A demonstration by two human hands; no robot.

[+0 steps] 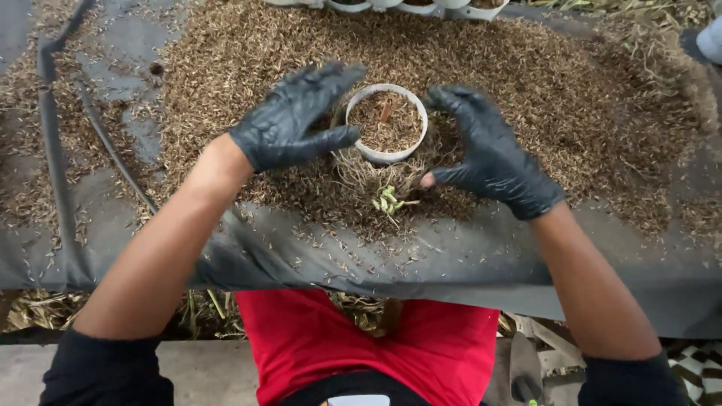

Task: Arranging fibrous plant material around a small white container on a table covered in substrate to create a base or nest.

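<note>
Seen from above, in the middle of the frame: a small white pot [386, 122], round, filled almost to the rim with brown husk-like material, with a short brown stick standing inside. Set in a wide heap of the same brown husks [526, 83], spread over a dark grey plastic sheet [451, 259] covering the work surface.

Left of the pot, the left hand [297, 116] in a black glove, fingers spread wide and pointing to the upper right, thumb stretched toward the near wall of the pot, very close to it or just touching; hard to tell which. Not closed on anything.

Right of the pot, the right hand [489, 154], also black-gloved, fingers apart and curved over the husks beside the pot. Glove torn at the thumb tip, bare skin showing there. Open too, holding nothing, near the pot but apart from it.

Just below the pot, between both thumbs: a small green seedling [387, 200] lying on a tangle of pale thin roots [368, 177], which reaches up to the pot's base.

At the top edge of the frame, a row of more white pots [421, 6], only partly visible. At the bottom, a red shirt [361, 346] and black sleeves on both forearms. In the left part, a thin dark hose [105, 139] running over the sheet.
</note>
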